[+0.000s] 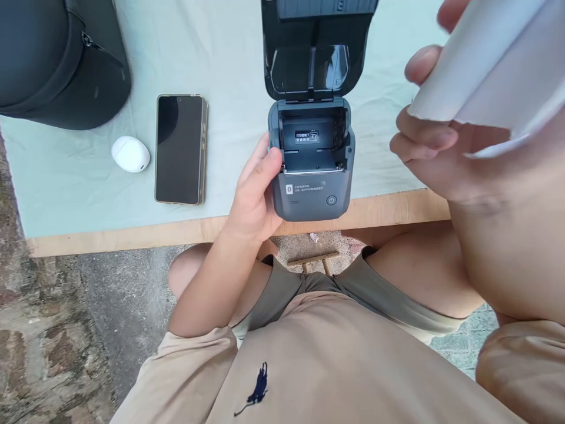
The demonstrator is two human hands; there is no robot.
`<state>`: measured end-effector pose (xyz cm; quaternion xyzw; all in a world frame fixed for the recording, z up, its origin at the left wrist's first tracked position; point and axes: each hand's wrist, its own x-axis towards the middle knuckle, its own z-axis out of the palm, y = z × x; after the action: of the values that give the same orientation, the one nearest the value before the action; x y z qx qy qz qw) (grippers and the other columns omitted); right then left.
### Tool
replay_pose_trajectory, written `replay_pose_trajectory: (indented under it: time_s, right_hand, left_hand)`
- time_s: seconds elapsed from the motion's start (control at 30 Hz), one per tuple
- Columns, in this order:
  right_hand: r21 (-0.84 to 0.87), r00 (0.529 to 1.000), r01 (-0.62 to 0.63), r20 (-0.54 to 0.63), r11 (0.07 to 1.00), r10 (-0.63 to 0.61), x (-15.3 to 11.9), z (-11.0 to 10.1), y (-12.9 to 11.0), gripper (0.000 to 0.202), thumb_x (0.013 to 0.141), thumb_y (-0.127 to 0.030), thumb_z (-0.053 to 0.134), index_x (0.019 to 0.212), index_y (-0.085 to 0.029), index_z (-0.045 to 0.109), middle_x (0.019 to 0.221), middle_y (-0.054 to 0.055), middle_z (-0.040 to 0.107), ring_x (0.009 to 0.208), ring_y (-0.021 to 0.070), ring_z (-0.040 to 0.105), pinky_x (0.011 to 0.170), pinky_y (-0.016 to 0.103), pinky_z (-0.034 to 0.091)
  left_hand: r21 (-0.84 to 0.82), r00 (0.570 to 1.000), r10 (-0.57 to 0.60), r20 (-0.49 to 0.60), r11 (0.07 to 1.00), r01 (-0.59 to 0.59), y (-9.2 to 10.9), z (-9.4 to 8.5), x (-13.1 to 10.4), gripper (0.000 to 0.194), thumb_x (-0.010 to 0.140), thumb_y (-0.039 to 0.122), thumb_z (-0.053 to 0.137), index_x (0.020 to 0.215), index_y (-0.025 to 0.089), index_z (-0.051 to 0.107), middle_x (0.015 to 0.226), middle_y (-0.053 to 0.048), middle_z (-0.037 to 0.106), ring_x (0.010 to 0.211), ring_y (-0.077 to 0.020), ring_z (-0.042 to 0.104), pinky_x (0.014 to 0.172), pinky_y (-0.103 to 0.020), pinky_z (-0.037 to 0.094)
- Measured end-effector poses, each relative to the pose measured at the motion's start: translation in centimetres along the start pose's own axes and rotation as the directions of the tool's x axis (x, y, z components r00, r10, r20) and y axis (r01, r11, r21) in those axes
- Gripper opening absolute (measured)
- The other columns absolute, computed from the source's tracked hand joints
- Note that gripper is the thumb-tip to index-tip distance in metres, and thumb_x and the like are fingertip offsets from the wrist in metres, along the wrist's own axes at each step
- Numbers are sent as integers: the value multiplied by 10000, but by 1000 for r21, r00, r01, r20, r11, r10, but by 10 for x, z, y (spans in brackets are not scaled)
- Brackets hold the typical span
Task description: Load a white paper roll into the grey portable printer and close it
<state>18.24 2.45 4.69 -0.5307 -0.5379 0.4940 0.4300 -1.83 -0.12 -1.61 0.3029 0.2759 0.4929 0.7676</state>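
My left hand (pixel 256 194) is closed on the left side of a dark grey label printer (pixel 304 197), thumb on its upper edge. The printer's lid (pixel 315 56) is swung up and back, and its paper compartment (pixel 304 158) shows nothing loaded inside. On the right, my right hand (pixel 424 138) is closed around a white paper roll (pixel 481 65), held up apart from the printer. A loose end of the paper hangs off toward the right edge of the view.
A black phone (pixel 179 150) lies left of the printer, beside a white earbud case (pixel 130 154). A black zippered bag (pixel 62 65) stands at the back left. Pale cloth covers the table (pixel 229 65), whose wooden front edge (pixel 132 235) runs above my knees.
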Motion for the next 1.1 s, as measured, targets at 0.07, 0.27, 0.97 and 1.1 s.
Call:
replay_pose_trajectory:
  time_s: [0.07,0.27,0.97,1.1]
  right_hand:
    - [148,999,-46,-9,988,48,3,-1,14,528,521,-649,701,840,-250,568,703,-32,515,438,38,402,341,243,231]
    - [167,996,56,-78,984,-44,2,1,35,367,593,-396,782,797,-212,538,724,-18,532,513,85,517,372,267,357]
    - [-832,979,135,29,538,-201,-7,-5,48,418,795,-233,549,1190,-352,476,1052,-39,650,549,87,511,677,327,483]
    - [-855,984,125,43,504,-172,-9,-2,43,483,792,-276,571,1245,-367,430,1089,-43,645,554,92,516,683,332,478]
  left_hand:
    - [-5,1000,-4,-17,1000,4,0,-1,0,295,898,359,491,1137,222,595,1034,-22,705,1128,-228,618,1016,-399,493]
    - [27,998,16,-55,1000,-15,-1,-2,2,285,858,411,523,1075,244,603,1008,-22,721,1349,-263,439,1103,-399,408]
    - [190,978,91,-187,980,-55,1,3,3,445,897,461,298,994,212,653,1133,-61,685,1348,-258,437,1116,-436,405]
    - [201,981,93,-173,978,-57,0,1,4,440,888,482,316,999,219,650,1166,-50,675,1355,-260,428,1132,-427,384]
